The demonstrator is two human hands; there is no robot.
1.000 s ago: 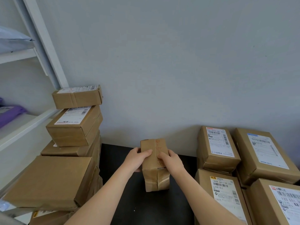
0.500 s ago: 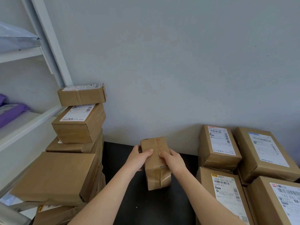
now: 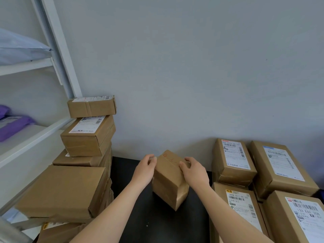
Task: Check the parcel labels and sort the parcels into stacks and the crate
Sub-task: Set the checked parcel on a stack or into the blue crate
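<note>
Two hands on one small brown parcel (image 3: 169,179), standing on end on the black tabletop (image 3: 157,223). Left hand (image 3: 144,171) curled against the parcel's left upper edge, fingers half closed; right hand (image 3: 192,172) clamped over its top right corner, fingers bent round. Now tipped and twisted, near corner forward, compared with a second ago when squarer and more upright. Red scrawl on the upper face, no printed label on show. Probably mid-turn, hunting for the label, so no sorting decision yet.

Left of the parcel, well apart: tall stack of boxes (image 3: 87,137), labels on the top two, white shelving (image 3: 35,132) beyond. Right of the parcel, near: four labelled boxes (image 3: 235,162) in low piles. No crate anywhere in view.
</note>
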